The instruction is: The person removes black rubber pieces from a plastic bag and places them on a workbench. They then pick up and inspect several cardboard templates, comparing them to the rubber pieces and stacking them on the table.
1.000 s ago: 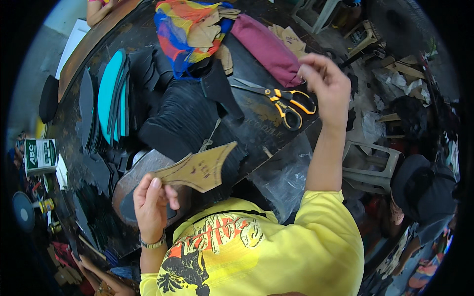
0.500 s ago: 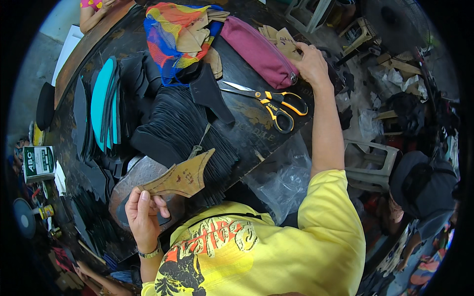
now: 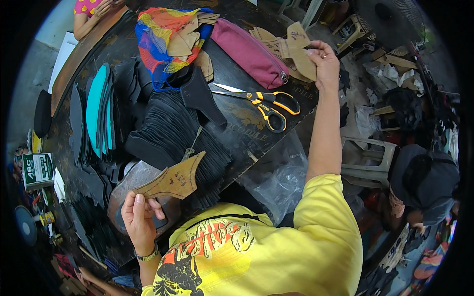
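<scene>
L hand (image 3: 139,217) at approx 7 o'clock of the view, fingers curled, thumb up, pinching the narrow end of a brown cardboard pattern (image 3: 173,181). Pattern is flat, pointed at its upper R tip, held just above the near edge of the dark worktable (image 3: 242,130), over a stack of black cut pieces (image 3: 173,133).

R hand (image 3: 323,61) at approx 1 o'clock, arm stretched out, fingers closed round a second cardboard template (image 3: 298,49): tan, curved, w/ some writing on it. It's lifted off a small pile of similar cardboard shapes (image 3: 266,42) at the far R corner of the table.

Btwn the two hands: orange-handled scissors (image 3: 264,103), blades apart, lying on the table approx centre, just below a maroon zip pouch (image 3: 249,52). At 11 o'clock of the scissors, a multicoloured mesh bag (image 3: 160,37) w/ more cardboard bits in it. Teal pieces (image 3: 96,111) stand on edge among black ones at approx 9 o'clock. Clear plastic bag (image 3: 279,182) hangs off the table edge near the R arm.

Further out: another person's hand (image 3: 101,7) at the far side, approx 11 o'clock. Grey plastic chair (image 3: 370,158) at 3 o'clock, w/ someone in a dark cap (image 3: 422,180) just beyond it.
</scene>
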{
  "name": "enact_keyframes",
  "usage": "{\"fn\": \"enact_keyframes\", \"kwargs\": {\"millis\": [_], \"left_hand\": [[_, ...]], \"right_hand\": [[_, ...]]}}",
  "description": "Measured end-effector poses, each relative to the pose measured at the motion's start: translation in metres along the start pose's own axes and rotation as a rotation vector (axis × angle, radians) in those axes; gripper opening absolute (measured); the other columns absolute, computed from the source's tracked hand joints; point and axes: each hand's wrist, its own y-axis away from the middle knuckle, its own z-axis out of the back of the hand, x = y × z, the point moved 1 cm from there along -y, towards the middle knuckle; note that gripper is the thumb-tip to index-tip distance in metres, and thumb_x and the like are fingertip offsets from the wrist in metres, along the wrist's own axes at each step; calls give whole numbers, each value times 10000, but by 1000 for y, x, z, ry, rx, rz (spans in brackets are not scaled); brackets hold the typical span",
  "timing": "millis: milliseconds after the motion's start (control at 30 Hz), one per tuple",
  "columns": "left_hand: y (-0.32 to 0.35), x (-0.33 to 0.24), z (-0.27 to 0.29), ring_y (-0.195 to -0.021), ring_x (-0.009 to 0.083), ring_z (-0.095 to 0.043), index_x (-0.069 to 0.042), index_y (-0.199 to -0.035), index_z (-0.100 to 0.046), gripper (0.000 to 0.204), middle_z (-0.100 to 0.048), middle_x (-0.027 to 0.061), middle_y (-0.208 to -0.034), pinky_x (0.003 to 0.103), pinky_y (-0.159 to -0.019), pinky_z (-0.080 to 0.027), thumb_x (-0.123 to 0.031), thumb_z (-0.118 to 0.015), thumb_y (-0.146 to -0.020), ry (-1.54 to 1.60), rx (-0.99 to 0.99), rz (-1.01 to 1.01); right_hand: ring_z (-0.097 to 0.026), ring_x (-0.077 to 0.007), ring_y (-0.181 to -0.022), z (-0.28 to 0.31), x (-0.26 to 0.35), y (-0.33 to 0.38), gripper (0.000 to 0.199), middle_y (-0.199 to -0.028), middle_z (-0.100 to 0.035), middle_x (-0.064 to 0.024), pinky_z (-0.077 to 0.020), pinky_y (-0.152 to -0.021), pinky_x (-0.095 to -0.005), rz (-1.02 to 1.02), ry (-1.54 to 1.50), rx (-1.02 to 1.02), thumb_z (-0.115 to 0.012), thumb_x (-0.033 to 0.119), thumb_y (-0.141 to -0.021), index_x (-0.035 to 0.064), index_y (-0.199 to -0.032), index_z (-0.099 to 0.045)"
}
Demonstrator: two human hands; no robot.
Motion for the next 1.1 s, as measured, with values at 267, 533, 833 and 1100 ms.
{"fn": "enact_keyframes", "kwargs": {"millis": [267, 533, 833, 1100], "left_hand": [[-2, 1, 1, -541, 123, -573, 21, -1050, -569, 195, -655, 94, -774, 229, -544, -492, -137, -456, -1065, -1, 9, 4], [0, 3, -1, -548, 129, -585, 13, -1041, -561, 184, -657, 99, -777, 230, -547, -496, -137, -457, -1064, 6, 11, 8], [2, 6, -1, -557, 127, -593, 12, -1015, -563, 192, -659, 97, -781, 230, -540, -495, -146, -464, -1062, -8, 13, 6], [1, 8, -1, -559, 129, -598, 16, -1017, -562, 195, -660, 102, -782, 235, -546, -504, -145, -462, -1062, -3, -5, 26]], "right_hand": [[-649, -116, -819, 4, 9, -1, 311, -920, -678, -49, -521, -745, -247, 12, 0, -51, -609, -97, -869, 14, -1159, -626], [-685, -153, -871, -20, 10, -3, 468, -1114, -696, -120, -539, -774, -266, -103, -42, 310, -476, 16, -926, 29, -1394, -487], [-638, -121, -640, -31, -17, -44, 397, -916, -727, -152, -406, -487, -204, -124, 145, 304, -627, 34, -844, -38, -1234, -594], [-667, -244, -867, -36, -30, -81, 490, -866, -686, -114, -516, -846, -353, 312, 1042, 418, -797, 128, -755, -14, -1208, -673]]}}
